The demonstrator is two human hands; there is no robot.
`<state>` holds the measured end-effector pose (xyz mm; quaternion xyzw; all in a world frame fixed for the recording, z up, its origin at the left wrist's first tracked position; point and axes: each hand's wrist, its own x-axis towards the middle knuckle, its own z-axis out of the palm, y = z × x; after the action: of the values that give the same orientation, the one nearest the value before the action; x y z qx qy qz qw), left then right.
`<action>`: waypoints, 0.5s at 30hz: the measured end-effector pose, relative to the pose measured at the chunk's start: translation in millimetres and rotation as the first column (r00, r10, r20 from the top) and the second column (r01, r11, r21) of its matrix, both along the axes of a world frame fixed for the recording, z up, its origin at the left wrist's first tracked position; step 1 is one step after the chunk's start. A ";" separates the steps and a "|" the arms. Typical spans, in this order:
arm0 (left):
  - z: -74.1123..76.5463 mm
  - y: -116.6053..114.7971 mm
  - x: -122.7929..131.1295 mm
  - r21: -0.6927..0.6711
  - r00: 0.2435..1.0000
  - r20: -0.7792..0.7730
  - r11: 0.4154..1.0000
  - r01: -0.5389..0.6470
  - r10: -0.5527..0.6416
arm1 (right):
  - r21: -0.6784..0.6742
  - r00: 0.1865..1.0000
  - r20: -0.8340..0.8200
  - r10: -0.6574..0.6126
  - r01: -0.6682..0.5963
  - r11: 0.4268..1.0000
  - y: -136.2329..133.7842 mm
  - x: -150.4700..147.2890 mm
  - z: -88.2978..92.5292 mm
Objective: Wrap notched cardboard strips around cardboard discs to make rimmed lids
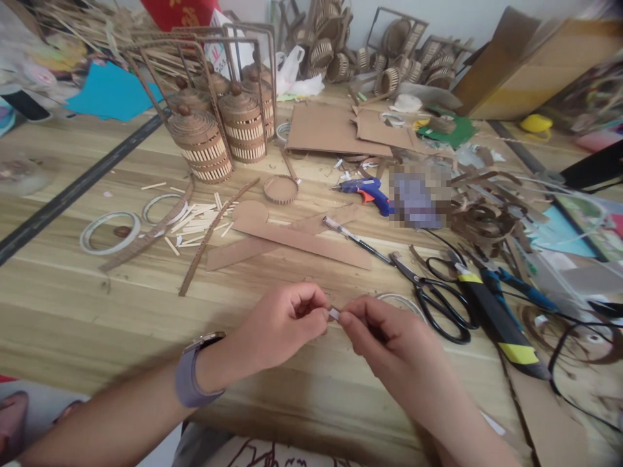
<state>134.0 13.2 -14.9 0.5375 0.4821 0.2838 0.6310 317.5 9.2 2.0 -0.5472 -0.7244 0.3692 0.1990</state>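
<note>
My left hand [296,318] and my right hand [389,337] meet over the near middle of the table. Both pinch a small whitish piece [333,314] between thumb and finger; most of it is hidden, and its kind is unclear. Beyond them lie flat cardboard strips [302,245] and a cardboard disc [251,213]. A pen [357,240] rests diagonally by the strips. Black-handled scissors [433,292] lie right of my right hand. Farther back are a blue glue gun [365,189] and a shallow round cardboard lid [281,189].
Short wooden sticks [199,224] lie scattered left of the strips, near tape rolls [109,233]. Corrugated cardboard lanterns [204,146] in frames stand at the back left. A utility knife [503,324], cables and curled cardboard strips [487,217] crowd the right. A carton [530,71] stands behind.
</note>
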 end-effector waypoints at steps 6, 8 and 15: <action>-1.5 0.5 0.2 -0.077 0.990 0.126 0.995 -0.059 0.068 | -0.131 0.989 -0.118 -0.090 0.074 0.989 0.6 2.1 -3.2; -3.4 0.0 0.4 -0.082 0.979 0.184 0.994 -0.078 0.092 | -0.191 0.983 -0.154 -0.101 0.071 0.979 1.0 1.2 -1.7; -5.3 -1.5 0.9 -0.079 0.953 0.292 0.995 -0.064 0.084 | -0.363 0.940 -0.315 -0.133 0.009 0.932 2.3 -1.1 -1.5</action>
<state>134.9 11.7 -20.2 0.4489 0.4118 0.3675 0.7027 316.4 11.5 0.5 -0.5296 -0.5804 0.5743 0.2299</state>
